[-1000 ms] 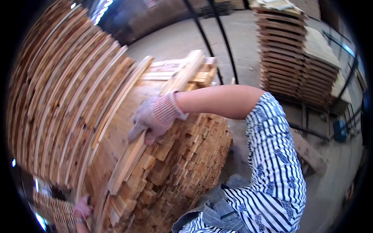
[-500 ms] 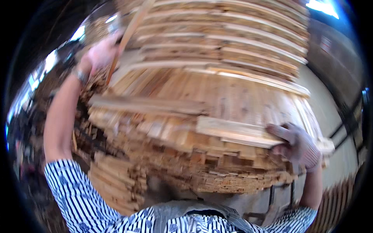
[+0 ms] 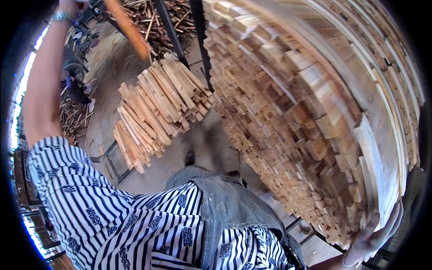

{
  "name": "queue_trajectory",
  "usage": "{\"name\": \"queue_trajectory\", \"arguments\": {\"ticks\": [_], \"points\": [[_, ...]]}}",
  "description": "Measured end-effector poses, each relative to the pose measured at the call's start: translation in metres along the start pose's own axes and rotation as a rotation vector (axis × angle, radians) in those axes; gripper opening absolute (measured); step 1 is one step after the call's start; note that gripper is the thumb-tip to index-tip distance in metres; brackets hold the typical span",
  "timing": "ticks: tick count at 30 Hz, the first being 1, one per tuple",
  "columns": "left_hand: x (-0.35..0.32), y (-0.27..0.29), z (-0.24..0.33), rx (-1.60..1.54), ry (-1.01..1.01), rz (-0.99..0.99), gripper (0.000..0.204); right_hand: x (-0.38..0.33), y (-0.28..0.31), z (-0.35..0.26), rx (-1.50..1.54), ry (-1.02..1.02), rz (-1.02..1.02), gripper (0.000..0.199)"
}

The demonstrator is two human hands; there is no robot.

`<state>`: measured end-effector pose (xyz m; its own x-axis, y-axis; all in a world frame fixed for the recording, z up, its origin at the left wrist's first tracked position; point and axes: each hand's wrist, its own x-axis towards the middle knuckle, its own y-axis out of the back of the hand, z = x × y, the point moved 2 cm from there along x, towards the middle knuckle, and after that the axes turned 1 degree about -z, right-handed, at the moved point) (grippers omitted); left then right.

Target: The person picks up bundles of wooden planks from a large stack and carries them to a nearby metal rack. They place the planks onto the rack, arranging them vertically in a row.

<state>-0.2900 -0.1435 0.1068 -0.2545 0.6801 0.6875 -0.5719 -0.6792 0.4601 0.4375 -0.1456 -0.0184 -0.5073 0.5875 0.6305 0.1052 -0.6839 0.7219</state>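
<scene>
My left hand (image 3: 74,5) is at the top left, cut off by the upper edge, its fingers mostly hidden. Close to it a thin orange-brown wooden strip (image 3: 128,29) slants down, blurred; whether my fingers hold it I cannot tell. At the lower right my gloved right hand (image 3: 373,239) grips the near end of a pale wooden board (image 3: 375,166), thumb on one side and fingers on the other. That board lies along the edge of a tall stack of wooden pieces (image 3: 288,108), whose cut ends face me.
A bundle of wooden strips (image 3: 162,99) rests on a low metal frame (image 3: 110,164) to the left. Beyond it is a heap of loose strips (image 3: 166,27) by dark metal posts (image 3: 170,27). More stacked boards (image 3: 396,49) curve along the right.
My view has swung left and down, putting the stack on the right. My left arm has reached outward with the strip near it; my right hand stays at the pale board's end.
</scene>
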Motion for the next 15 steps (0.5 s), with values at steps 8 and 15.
{"name": "queue_trajectory", "arguments": {"ticks": [8,15], "points": [[-0.253,-0.047,-0.215,-0.799,1.047,0.307,0.037,0.062,-0.023,-0.201,0.757,0.108,-0.306,0.041],[-0.430,-0.065,-0.213,-0.863,1.554,0.411,0.042,-0.005,-0.211,-0.392,1.217,-0.409,-1.137,0.052]]}}
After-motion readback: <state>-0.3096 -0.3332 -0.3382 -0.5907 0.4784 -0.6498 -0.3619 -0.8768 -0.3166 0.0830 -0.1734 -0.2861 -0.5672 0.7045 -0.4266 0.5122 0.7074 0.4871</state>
